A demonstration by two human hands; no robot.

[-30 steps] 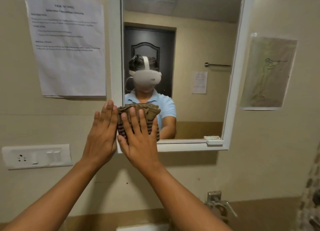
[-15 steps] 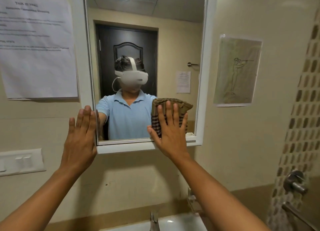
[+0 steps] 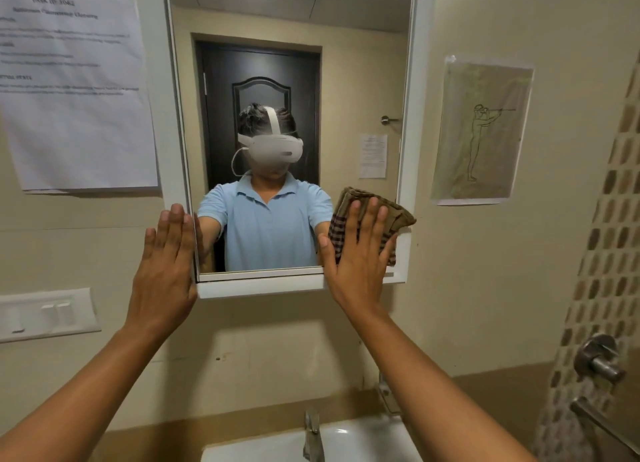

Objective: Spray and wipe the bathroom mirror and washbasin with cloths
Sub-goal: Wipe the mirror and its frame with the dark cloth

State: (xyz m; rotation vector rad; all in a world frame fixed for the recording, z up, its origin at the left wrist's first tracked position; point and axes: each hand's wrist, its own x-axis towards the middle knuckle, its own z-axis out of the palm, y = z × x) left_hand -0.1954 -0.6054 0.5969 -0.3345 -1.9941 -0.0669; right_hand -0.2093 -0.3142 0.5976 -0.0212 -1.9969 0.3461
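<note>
A white-framed mirror (image 3: 346, 81) hangs on the beige wall above a white washbasin (image 3: 360, 441). My right hand (image 3: 356, 257) presses a folded brown striped cloth (image 3: 391, 216) flat against the mirror's lower right corner, fingers straight. My left hand (image 3: 166, 264) lies flat with straight fingers on the mirror's left frame near the bottom corner, holding nothing. A person in a light blue shirt and a white headset is reflected in the glass.
A steel tap (image 3: 313, 434) stands at the basin. A printed sheet (image 3: 72, 87) and a switch plate (image 3: 45, 314) are on the wall at left, a drawing (image 3: 481, 132) at right. A metal knob (image 3: 599, 357) sticks out of the tiled wall at far right.
My right hand has slid the cloth rightwards along the mirror's bottom, from the left corner to the right corner. My left hand stayed on the left frame.
</note>
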